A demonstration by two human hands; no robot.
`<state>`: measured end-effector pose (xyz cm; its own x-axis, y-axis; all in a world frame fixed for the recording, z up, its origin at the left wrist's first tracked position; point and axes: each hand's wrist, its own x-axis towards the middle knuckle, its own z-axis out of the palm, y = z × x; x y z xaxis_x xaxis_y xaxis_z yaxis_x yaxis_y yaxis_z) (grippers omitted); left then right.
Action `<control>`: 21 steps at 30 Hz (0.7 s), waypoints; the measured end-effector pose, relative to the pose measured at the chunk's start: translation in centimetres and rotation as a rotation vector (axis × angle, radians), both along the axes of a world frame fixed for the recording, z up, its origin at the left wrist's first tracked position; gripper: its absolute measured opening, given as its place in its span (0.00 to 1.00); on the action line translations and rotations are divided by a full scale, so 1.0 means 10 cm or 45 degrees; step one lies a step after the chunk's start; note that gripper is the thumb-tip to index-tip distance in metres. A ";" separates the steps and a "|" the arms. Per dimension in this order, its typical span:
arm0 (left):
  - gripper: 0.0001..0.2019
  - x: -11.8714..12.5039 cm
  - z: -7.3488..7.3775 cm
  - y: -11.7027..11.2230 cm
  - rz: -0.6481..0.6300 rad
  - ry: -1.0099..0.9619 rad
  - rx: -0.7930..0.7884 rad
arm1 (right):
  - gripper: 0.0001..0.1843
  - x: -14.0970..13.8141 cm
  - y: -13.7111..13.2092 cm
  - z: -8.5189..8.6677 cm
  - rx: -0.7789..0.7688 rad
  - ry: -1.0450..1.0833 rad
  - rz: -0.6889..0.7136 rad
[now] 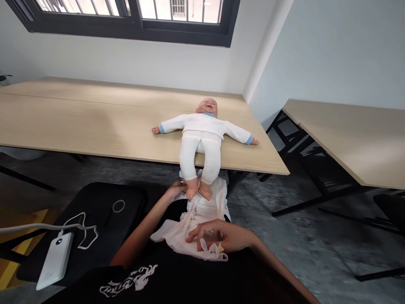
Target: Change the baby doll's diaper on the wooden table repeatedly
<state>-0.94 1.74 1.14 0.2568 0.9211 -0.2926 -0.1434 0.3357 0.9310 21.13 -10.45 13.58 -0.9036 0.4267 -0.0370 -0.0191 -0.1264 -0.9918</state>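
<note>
Two hands: both bare, at lower center, at the white diaper (207, 207).
Left hand (177, 188): at the diaper's far left edge, just beside the doll's feet (192, 188); fingertips partly hidden, so its grip cannot be confirmed.
Right hand (220, 233): over the diaper's near end, fingers curled, a loose strip beside the palm; whether it pinches the material cannot be confirmed.
Diaper: spread at lower center over dark clothing (190, 278), its far part below the doll's feet.
Doll (202, 139): on its back at center on the table (95, 120), arms outspread, feet overhanging the near edge.
Drop hazard: a hard pull on the feet could drag the doll over the edge.
Slip hazard: if neither hand secures the diaper, it could slide to the floor (256, 202).
Snag hazard: the loose strip could catch on fingers and fold the material.
</note>
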 end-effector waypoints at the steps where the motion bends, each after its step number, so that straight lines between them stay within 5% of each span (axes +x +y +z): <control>1: 0.23 0.02 0.01 0.01 0.002 -0.016 -0.017 | 0.13 0.00 0.00 0.00 0.004 0.004 0.002; 10: 0.20 0.12 0.32 0.06 0.064 -0.141 0.085 | 0.14 0.00 0.01 0.02 -0.010 -0.023 0.014; 21: 0.26 0.20 0.31 0.08 -0.044 -0.150 0.055 | 0.14 0.00 -0.01 -0.02 -0.054 -0.011 0.006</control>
<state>1.06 2.50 4.28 0.3186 0.9223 -0.2188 -0.2421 0.3024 0.9219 21.09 -10.50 13.36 -0.9053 0.4203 -0.0624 -0.0100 -0.1680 -0.9857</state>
